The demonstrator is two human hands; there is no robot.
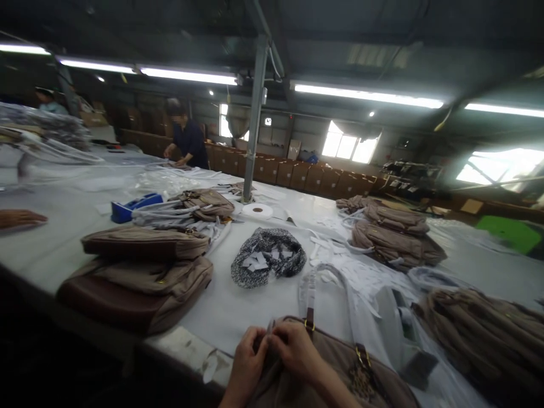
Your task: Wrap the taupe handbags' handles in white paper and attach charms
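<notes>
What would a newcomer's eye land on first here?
Probably the left hand and right hand, fingertips close together by the upper edge of a brown bag at the bottom of the view. Next, the speckled black-and-white cloth mid-table, with white slips lying in it. Then the bright green object near the right edge.

Blue tape dispenser [135, 207] on bench [51, 249]; white roll [257, 211] near foot of grey post [255, 107]; brown boxes [293, 174] lined up behind; wall clock [267, 121] above boxes; tube lights [369, 96] lit overhead.
</notes>
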